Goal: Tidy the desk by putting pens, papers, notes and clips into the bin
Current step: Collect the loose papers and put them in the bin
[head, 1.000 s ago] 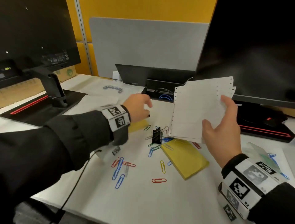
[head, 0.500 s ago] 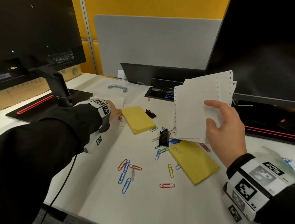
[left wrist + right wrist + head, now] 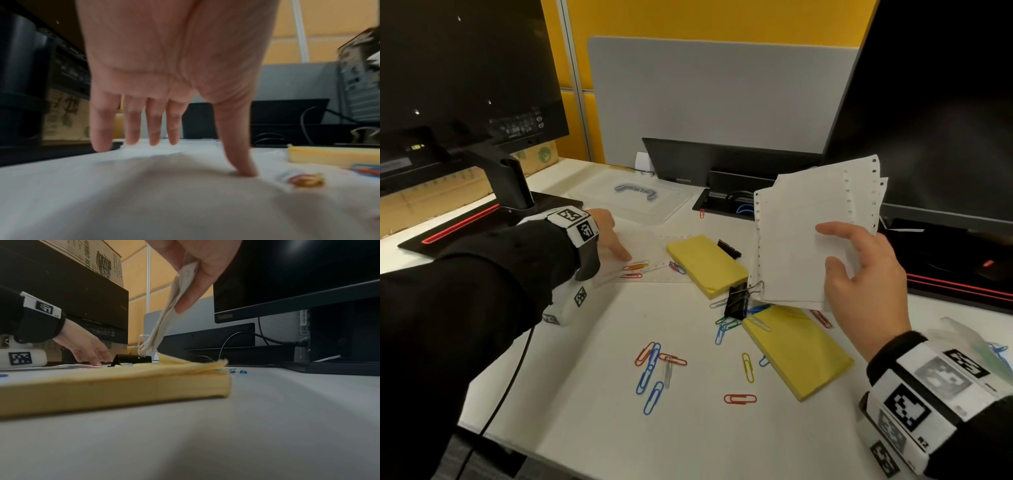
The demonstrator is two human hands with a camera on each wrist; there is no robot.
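Paper stack (image 3: pixel 811 240) is up off the tabletop (image 3: pixel 592 428), right hand (image 3: pixel 859 277) pinching it upright, thumb in front. Left hand (image 3: pixel 607 236) lies spread, grip wide, thumb pressing a flat sheet (image 3: pixel 643 250) beside 2 yellow note pads (image 3: pixel 705 263); paper clips (image 3: pixel 654 370) scattered nearby.

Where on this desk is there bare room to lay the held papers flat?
Bare desk lies along the near edge, in front of the loose paper clips and left of the near yellow pad. The middle is crowded: binder clip, far yellow pad, left hand on a sheet.
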